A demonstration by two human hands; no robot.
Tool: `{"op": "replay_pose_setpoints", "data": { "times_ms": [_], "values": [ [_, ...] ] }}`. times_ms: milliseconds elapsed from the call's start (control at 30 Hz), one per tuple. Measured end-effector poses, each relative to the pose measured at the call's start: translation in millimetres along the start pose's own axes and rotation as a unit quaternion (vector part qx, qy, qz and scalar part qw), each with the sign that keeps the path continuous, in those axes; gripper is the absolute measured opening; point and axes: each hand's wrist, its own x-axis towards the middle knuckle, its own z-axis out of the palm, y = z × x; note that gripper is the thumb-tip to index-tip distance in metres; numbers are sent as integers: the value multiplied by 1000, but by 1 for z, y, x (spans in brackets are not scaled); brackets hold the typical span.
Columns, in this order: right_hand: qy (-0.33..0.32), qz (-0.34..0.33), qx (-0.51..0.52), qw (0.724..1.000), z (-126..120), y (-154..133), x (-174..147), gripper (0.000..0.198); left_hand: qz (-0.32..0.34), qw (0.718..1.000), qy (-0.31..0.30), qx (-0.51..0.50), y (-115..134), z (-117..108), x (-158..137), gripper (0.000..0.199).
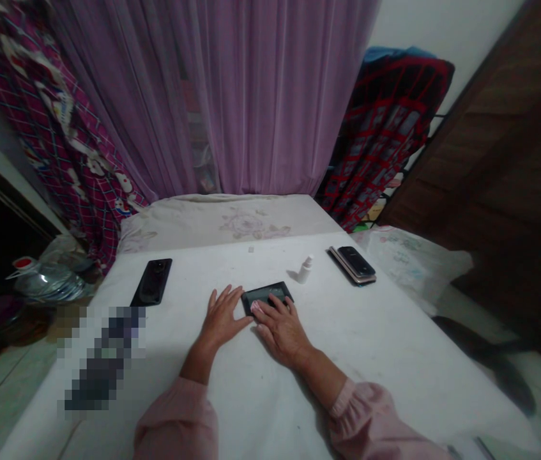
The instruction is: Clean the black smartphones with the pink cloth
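Note:
A black phone or small tablet (pixel 259 298) lies sideways on the white cloth, its dark glossy screen facing up. My right hand (pixel 283 329) rests over its right part, fingers pressing a small pink cloth (pixel 256 308) onto the glass; part of the cloth is hidden under the fingers. At the device's left end is my left hand (pixel 222 317), fingers spread, with the fingertips and thumb by its edge. Just beyond the right corner stands a small white spray bottle (pixel 305 269), upright.
Several phones lie about: a black phone (pixel 154 282) at left, stacked phones (pixel 354 264) at right. A pixelated patch (pixel 105 361) covers something at front left. Purple curtains (pixel 270 96) hang behind the white-covered table (pixel 251 396). A water jug (pixel 47 280) stands left, below.

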Motion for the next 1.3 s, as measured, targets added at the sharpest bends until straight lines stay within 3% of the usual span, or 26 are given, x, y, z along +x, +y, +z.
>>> {"op": "replay_pose_setpoints", "data": {
  "times_ms": [333, 667, 967, 1300],
  "values": [
    [6, 51, -30, 998, 7, -10, 48, 43, -9, 1000, 1, -15, 1, -2, 0, 62],
    [17, 9, -4, 1000, 2, -12, 14, 40, -17, 1000, -6, -25, 2, -3, 0, 58],
    [3, 45, -18, 999, 0, -14, 49, 43, -21, 999, -17, -22, 6, -9, 0, 62],
    [7, 19, 7, 1000, 4, -9, -2, 44, -17, 1000, -6, -26, 5, -6, -1, 62]
  ]
}}
